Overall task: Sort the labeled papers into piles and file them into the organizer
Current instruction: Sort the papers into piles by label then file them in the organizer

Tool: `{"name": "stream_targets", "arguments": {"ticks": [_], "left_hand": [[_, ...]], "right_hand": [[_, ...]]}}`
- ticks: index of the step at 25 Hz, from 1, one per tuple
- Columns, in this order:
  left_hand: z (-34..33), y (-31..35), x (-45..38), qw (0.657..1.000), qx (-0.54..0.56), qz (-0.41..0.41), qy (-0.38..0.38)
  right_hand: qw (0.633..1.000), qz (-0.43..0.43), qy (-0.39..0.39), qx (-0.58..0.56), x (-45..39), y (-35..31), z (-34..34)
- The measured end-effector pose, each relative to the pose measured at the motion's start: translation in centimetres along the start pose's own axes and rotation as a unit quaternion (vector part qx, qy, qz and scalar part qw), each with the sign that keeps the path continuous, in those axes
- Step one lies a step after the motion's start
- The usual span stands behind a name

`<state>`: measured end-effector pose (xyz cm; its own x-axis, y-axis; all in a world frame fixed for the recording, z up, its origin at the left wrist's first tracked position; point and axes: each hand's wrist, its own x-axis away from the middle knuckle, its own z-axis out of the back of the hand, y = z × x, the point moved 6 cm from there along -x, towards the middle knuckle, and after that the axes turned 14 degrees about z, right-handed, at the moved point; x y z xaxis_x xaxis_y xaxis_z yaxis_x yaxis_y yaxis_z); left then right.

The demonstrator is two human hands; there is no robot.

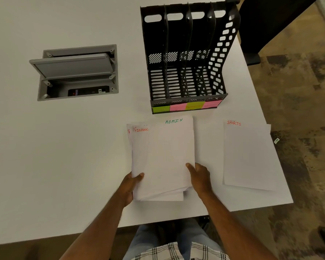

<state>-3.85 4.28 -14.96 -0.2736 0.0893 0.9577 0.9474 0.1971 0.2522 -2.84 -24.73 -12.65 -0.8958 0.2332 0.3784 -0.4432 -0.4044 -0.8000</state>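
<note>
Both hands' grip — left hand, right hand, paper stack between

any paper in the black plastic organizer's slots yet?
No. All slots of the black plastic organizer show bare slatted walls, with no sheet inside.

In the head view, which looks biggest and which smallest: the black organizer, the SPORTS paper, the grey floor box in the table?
1. black organizer
2. grey floor box
3. SPORTS paper; close to the box, so unsure.
</note>
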Motion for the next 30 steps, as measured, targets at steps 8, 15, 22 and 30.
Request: {"name": "stream_targets", "arguments": {"ticks": [8,15,22,30], "left_hand": [[5.7,0.2,0.1,0.998,0.023,-0.024,0.046],[9.2,0.3,-0.3,0.998,0.017,-0.031,0.059],[11.1,0.8,0.1,0.998,0.011,-0.049,0.045],[11.1,1.0,1.2,0.999,0.026,-0.042,0.021]], "right_hand": [[0.986,0.05,0.138,0.082,-0.1,0.4,5.0],[0.976,0.062,0.104,0.183,0.0,2.0,7.1],[0.909,-0.051,-0.007,0.414,0.1,4.1,6.1],[0.914,0.011,0.047,0.403,0.3,2.9,6.6]]}}
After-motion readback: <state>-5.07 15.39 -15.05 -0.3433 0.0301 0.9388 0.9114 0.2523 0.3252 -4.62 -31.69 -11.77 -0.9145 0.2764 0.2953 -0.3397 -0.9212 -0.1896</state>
